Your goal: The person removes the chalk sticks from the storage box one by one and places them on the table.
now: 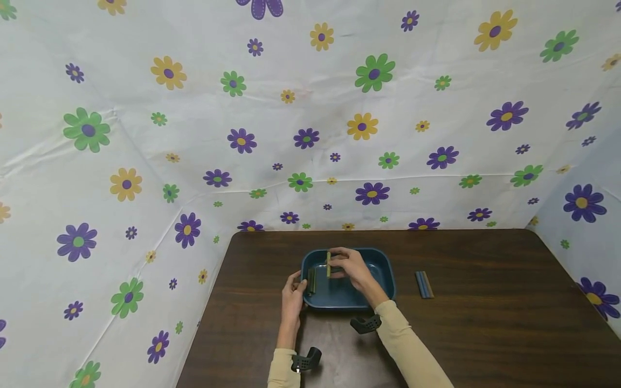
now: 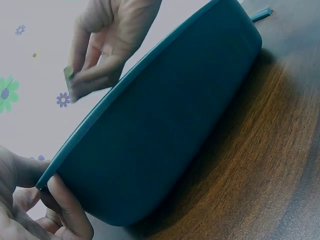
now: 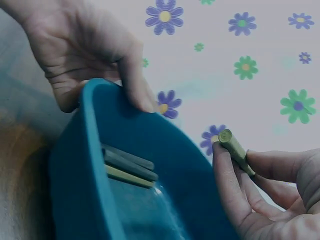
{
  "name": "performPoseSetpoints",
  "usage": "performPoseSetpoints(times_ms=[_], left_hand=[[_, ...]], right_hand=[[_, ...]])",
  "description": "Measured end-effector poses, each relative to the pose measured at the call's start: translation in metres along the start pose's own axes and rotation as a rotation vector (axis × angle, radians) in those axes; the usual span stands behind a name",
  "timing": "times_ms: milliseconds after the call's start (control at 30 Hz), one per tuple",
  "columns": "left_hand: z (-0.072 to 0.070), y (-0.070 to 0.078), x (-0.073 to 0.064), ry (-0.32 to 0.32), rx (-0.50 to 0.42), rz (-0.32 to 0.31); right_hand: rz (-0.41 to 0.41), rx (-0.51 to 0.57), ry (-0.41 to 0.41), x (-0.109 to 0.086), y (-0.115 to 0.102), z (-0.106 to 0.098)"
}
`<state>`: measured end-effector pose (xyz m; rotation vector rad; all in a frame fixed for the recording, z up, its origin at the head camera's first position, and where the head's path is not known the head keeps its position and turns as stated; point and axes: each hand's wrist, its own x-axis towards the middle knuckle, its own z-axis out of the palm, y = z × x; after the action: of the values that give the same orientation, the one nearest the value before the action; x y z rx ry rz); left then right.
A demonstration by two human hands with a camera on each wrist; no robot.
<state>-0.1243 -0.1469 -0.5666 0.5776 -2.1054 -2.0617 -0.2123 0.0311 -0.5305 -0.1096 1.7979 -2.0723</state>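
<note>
The blue tub (image 1: 335, 295) sits on the table (image 1: 485, 334), towards twelve o'clock from me, and it has a small group of sticks lying in it. They lie together at the tub's nine o'clock side, just inside the wall, running roughly from twelve to six. From my right wrist I can make out two dark grey sticks (image 3: 131, 166) side by side with a yellow-green stick (image 3: 129, 177) next to them. The tub floor I can see towards its middle is bare and shiny.

My left hand (image 1: 292, 297) grips the tub's rim between eight and nine o'clock, thumb and fingers on opposite sides of the wall. My right hand (image 1: 351, 268) pinches an olive-green stick (image 1: 328, 265) between thumb and fingertips; that stick is above the tub, towards its ten o'clock, apart from the others and touching nothing but my fingers.

Outside the tub, at its three o'clock, a blue stick (image 1: 420, 284) and a brown stick (image 1: 428, 284) lie side by side on the table, slanting from eleven to five. What stands in the way is my own right hand and forearm, which cover part of the tub floor and the rim near four o'clock. I wear a black wrist camera (image 1: 366, 324) on each arm over pale sleeves (image 1: 412, 345). Past the table at twelve hangs a white flowered cloth (image 1: 291, 70).
</note>
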Motion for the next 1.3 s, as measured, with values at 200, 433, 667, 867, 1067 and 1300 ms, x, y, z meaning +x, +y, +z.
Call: performPoseSetpoints(times_ms=[200, 433, 667, 867, 1067, 1300], left_hand=[[0.000, -0.001, -0.001, 0.015, 0.001, 0.009], [0.001, 0.001, -0.003, 0.007, 0.005, -0.011], [0.000, 0.003, -0.004, -0.006, 0.007, -0.020], [0.001, 0.002, -0.005, -0.005, 0.008, -0.003], [0.000, 0.005, -0.008, -0.015, 0.013, -0.012], [0.000, 0.009, -0.010, -0.025, -0.002, -0.008]], right_hand=[[-0.027, 0.031, 0.017, -0.006, -0.007, -0.018], [-0.033, 0.058, 0.051, -0.013, -0.014, -0.034], [-0.038, 0.096, 0.056, -0.019, -0.018, -0.054], [-0.046, 0.140, 0.071, -0.026, -0.020, -0.073], [-0.045, 0.152, 0.071, -0.035, -0.024, -0.090], [-0.035, 0.136, 0.078, -0.042, -0.024, -0.110]])
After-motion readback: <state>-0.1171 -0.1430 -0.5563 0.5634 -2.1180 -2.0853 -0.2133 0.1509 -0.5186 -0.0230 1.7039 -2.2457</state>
